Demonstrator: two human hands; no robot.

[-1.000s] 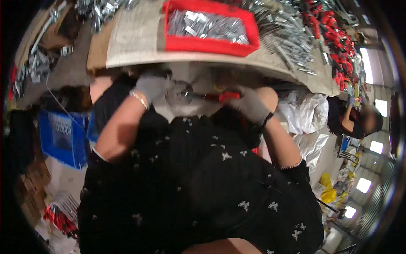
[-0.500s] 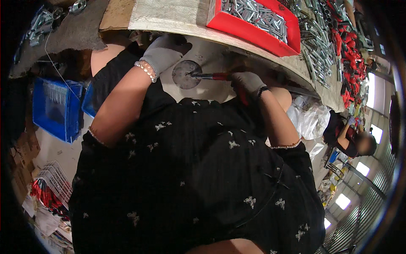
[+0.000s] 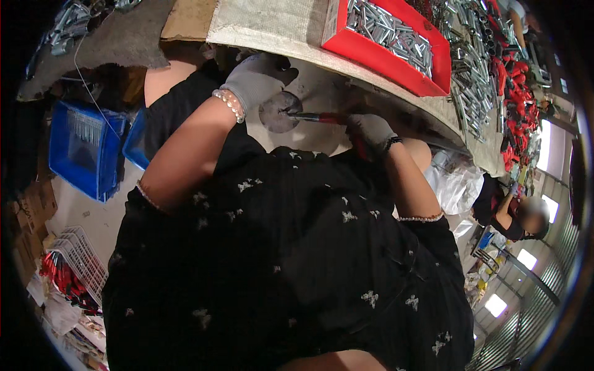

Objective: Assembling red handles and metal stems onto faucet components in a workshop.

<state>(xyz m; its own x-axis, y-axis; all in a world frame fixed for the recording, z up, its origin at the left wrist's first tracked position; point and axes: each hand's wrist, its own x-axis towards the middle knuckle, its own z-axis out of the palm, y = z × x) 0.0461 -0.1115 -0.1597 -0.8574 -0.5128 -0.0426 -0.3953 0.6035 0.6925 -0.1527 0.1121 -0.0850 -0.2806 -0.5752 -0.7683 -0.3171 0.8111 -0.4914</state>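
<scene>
Below a coarse, cream woven bench cover (image 3: 266, 23), on which a rectangular red plastic bin (image 3: 378, 63) of shiny cylindrical metal pins (image 3: 388, 34) is set, a round, mottled grey metal disc (image 3: 271, 117) is overlain by the tip of a slim red-and-metal tool (image 3: 327, 117). Since half a second ago, all have been shifted rightward in view. The tool is clasped by the grey-gloved right hand (image 3: 373, 130); whether anything is held by the curled, grey-gloved left hand (image 3: 253, 80) cannot be told.

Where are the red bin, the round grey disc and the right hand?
Red bin (image 3: 385, 65): head view, near wall.
Round grey disc (image 3: 276, 114): head view, face, left of centre.
Right hand (image 3: 374, 130): head view, back of glove.
</scene>
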